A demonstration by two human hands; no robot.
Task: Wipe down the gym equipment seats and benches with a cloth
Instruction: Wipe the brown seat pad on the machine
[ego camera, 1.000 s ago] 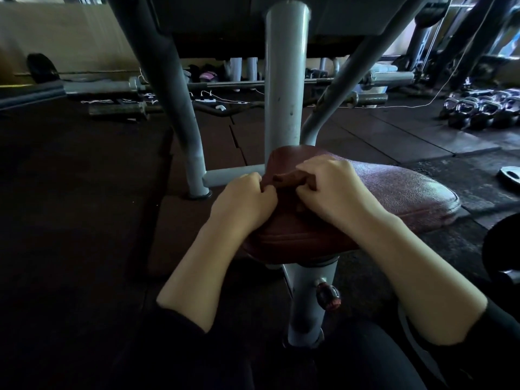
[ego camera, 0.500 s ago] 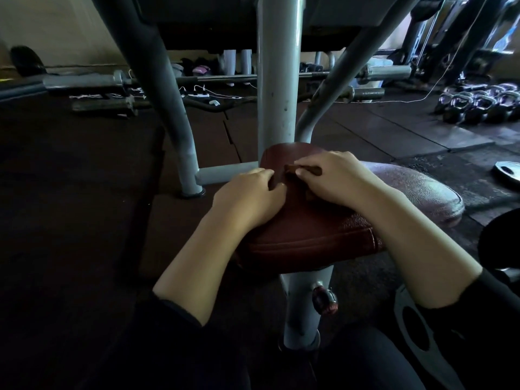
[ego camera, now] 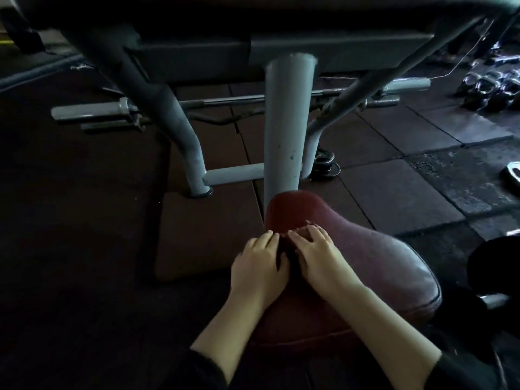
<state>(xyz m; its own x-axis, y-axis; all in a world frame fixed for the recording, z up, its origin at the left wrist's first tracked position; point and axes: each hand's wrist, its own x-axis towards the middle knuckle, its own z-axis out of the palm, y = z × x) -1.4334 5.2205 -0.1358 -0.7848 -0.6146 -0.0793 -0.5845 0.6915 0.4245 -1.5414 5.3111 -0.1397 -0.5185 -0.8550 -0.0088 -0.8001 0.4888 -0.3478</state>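
Cloth [ego camera: 299, 235], small and dark reddish-brown, lies bunched on the seat [ego camera: 374, 257], on its narrow front part, just behind the post [ego camera: 284, 136]. It blends with the seat colour; only a crumpled edge shows between the fingers.

Right hand [ego camera: 318, 254] rests palm down on the cloth, fingers spread and slightly bent, tips pressing the fabric onto the seat. Whether any finger actually pinches it, cannot tell. Left hand [ego camera: 261, 266] lies just beside the right one, on the seat's left edge, fingers fairly straight and together, tips touching the cloth's left side. The thumbs nearly meet over a dark gap. Both forearms are bare, with black sleeves [ego camera: 202, 370] at the bottom edge of the view.

Seat is maroon padded vinyl, widest at the right, with a stitched seam along its near rim.

Post is a pale grey tube rising from right in front of the seat up to a dark frame [ego camera: 281, 49] overhead. A crossbar [ego camera: 233, 174] runs left from the post to a slanted grey leg [ego camera: 168, 108]; another slanted leg [ego camera: 363, 94] rises to the right of the post.

Beyond the post, barbells [ego camera: 92, 111] lie on the floor [ego camera: 70, 220], which is dark rubber tiling. Small weight plates [ego camera: 323, 164] sit just right of the post base. Far right of the post are kettlebells [ego camera: 492, 85], blurred, and a thin white cord [ego camera: 461, 63].
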